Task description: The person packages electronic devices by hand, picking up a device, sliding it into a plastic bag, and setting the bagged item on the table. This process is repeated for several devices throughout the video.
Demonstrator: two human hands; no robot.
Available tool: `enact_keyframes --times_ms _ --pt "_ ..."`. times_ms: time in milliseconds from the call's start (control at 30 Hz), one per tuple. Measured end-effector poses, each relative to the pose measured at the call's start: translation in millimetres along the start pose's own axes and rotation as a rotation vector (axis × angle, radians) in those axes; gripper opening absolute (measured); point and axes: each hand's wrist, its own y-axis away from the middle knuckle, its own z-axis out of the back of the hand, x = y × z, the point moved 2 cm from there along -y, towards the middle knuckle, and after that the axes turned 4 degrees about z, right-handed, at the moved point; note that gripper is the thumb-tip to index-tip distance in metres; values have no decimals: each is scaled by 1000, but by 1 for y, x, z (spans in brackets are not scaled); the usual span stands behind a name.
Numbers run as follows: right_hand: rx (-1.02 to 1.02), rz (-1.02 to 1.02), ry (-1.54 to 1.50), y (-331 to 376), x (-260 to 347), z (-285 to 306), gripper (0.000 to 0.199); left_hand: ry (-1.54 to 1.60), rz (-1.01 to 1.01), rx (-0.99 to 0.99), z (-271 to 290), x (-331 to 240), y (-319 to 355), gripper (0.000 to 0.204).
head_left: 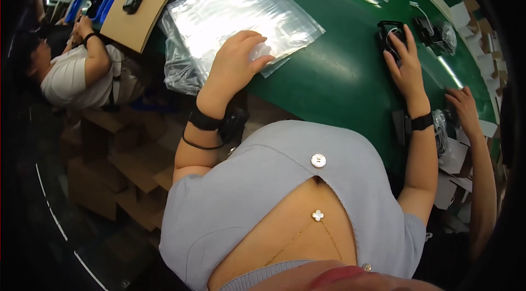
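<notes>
Hands on bags, black device

A: The stack of clear bags under the left hand looks like thin glossy plastic film, crinkled, throwing white glare.

B: And the table beneath is a smooth green surface with a soft sheen, streaked by lamp light.

A: At three o'clock, the right hand rests on a small black device of hard, faintly shiny plastic.

B: At eleven o'clock lies a cardboard sheet, matt brown paperboard. The grey top at six o'clock is fine matt knit cloth; its button glints like pearl.
</notes>
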Motion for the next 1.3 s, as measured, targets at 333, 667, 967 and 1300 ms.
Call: enact_keyframes --times_ms 333,667,967,1300 --pt "268 -555 422 -42 -2 -16 49 -92 13 242 -28 -8 -35 26" --pt "75 -555 -132 -29 -30 -3 59 -162 -60 200 -57 -16 -78 31" --pt "145 -538 -1787 -33 47 -13 72 306 147 209 -57 -11 -63 26" --pt "180 -596 -1805 -4 72 -22 78 -9 -176 37 -68 -34 -27 20"
